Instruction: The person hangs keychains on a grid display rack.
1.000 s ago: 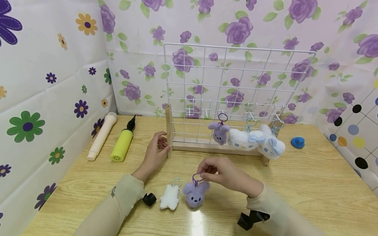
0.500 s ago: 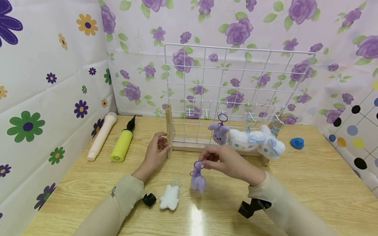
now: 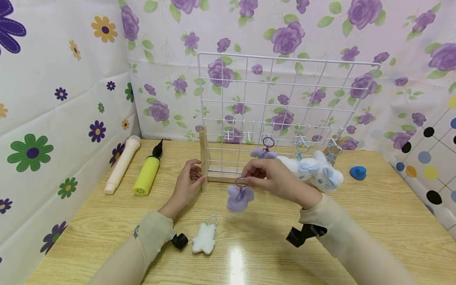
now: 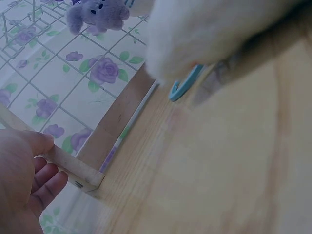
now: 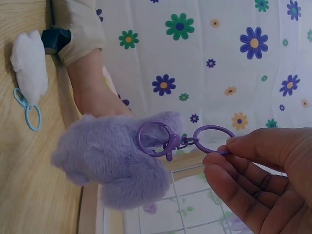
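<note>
My right hand pinches the purple ring of a fluffy purple plush keychain. The plush dangles over the table, its back and ears showing in the right wrist view, with a purple clasp between ring and toy. My left hand grips the wooden end post of a white wire grid rack, thumb on one side and fingers on the other. On the rack's hooks hang another purple plush, partly behind my right hand, and white plush keychains with blue bows.
A white plush keychain with a light blue ring lies on the table between my forearms. To the left lie a yellow pump and a pale microphone-shaped stick. A small blue duck stands right of the rack.
My right hand has lifted the purple plush keychain off the table and carried it toward the rack. The plush has swung round. My left hand has stayed at the post.
</note>
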A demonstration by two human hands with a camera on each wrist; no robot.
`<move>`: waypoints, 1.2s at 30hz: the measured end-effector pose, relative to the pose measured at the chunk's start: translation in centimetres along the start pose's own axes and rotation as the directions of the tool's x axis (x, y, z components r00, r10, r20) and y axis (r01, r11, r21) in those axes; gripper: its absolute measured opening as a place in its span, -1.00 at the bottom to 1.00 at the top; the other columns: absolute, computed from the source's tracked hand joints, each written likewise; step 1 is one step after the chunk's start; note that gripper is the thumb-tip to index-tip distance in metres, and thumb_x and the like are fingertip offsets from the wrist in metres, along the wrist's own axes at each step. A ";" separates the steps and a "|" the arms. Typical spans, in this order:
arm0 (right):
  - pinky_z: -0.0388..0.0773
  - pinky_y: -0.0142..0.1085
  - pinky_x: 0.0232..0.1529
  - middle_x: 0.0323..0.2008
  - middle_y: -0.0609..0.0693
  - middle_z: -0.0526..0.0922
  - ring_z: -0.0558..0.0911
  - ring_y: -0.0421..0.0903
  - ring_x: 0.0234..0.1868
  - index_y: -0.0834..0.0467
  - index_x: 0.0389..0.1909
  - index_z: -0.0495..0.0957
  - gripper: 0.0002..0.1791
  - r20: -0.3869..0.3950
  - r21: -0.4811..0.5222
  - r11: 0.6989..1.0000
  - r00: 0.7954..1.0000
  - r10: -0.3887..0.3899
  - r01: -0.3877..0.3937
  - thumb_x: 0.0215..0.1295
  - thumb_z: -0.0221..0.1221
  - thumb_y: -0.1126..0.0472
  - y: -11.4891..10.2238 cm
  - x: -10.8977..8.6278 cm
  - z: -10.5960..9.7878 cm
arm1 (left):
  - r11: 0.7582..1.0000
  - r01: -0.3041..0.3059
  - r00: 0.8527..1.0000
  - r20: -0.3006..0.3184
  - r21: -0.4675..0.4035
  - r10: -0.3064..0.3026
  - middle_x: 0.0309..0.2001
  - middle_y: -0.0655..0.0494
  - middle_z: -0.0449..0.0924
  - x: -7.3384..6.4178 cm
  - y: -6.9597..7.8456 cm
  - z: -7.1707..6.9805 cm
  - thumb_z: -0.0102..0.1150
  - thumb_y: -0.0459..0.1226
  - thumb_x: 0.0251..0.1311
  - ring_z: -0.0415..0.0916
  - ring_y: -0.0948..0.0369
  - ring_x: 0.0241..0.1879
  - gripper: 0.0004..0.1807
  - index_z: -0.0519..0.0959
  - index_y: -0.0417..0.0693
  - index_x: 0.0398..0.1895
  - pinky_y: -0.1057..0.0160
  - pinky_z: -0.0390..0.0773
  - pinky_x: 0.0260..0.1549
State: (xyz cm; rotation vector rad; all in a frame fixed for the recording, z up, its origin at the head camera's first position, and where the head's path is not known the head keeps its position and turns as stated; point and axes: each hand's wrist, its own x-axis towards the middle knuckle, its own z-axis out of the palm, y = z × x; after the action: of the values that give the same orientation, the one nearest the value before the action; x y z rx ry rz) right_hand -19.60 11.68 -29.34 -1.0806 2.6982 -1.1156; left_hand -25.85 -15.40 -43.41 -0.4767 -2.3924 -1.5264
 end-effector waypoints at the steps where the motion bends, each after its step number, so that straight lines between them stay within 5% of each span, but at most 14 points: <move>1: 0.52 -0.39 -0.46 -0.40 -0.03 0.66 0.54 -0.22 -0.49 0.12 -0.27 0.62 -0.94 -0.008 -0.004 1.000 1.000 0.000 0.000 0.30 0.20 0.30 -0.1 0.1 -0.1 | 1.000 -0.006 1.000 -0.003 -0.001 0.006 -0.09 -0.19 0.48 0.1 -0.6 0.1 0.20 -0.45 0.21 0.49 0.05 -0.19 -0.49 0.28 -0.18 0.20 0.36 0.49 -0.21; 15: 0.49 -0.37 -0.48 -0.39 -0.01 0.65 0.53 -0.11 -0.50 0.11 -0.24 0.60 -0.94 -0.035 -0.040 0.996 0.996 0.076 -0.078 0.35 0.16 0.27 -0.7 1.8 -2.8 | 0.999 -0.029 0.999 -0.022 0.014 0.029 -0.11 -0.18 0.49 0.2 -0.7 0.1 0.21 -0.45 0.19 0.49 0.05 -0.20 -0.49 0.28 -0.18 0.19 0.37 0.50 -0.24; 36: 0.58 -0.37 -0.33 -0.33 0.07 0.69 0.66 -0.01 -0.36 0.20 -0.22 0.60 -0.92 -0.132 -0.187 0.977 0.988 0.082 -0.106 0.33 0.15 0.31 -0.4 3.7 -5.4 | 1.000 -0.016 1.000 -0.019 0.015 0.016 -0.13 -0.19 0.50 0.2 -0.9 0.2 0.24 -0.46 0.17 0.48 0.03 -0.20 -0.47 0.30 -0.17 0.18 0.25 0.51 -0.21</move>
State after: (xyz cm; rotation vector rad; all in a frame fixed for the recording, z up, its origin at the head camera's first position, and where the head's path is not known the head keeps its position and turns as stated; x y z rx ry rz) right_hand -23.64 12.46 -24.25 -0.9206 2.9725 -0.9525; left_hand -26.47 -15.56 -44.18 -0.4755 -2.3782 -1.4990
